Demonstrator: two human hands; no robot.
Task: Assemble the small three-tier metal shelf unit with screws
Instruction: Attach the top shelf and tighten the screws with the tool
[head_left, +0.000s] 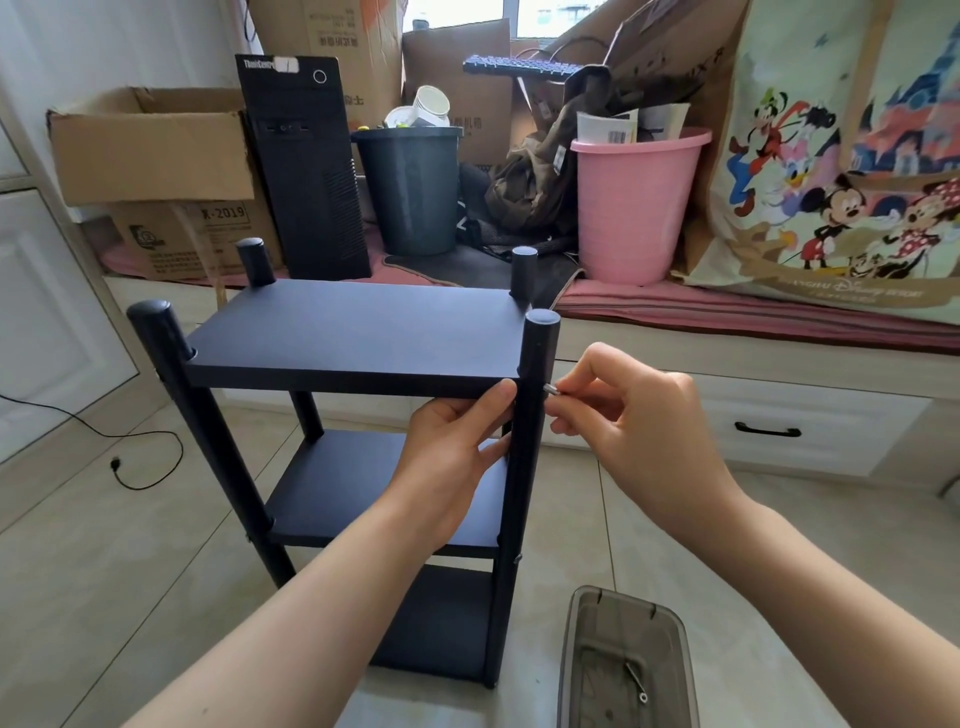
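Note:
A black three-tier shelf unit (353, 332) stands upright on the tiled floor, with round posts at its corners. My left hand (457, 457) grips the front right post (530, 431) just under the top board, thumb pressed on the board's front edge. My right hand (634, 415) pinches a small silver screw (550, 389) between thumb and fingers, its tip touching the right side of that post at the level of the top board.
A clear plastic box (587, 649) on the floor at the lower right holds a metal hex key (636, 681). Behind the shelf stand a black computer tower (306, 171), a dark bin (410, 187), a pink bucket (634, 202) and cardboard boxes (156, 150). A black cable (145, 457) lies at the left.

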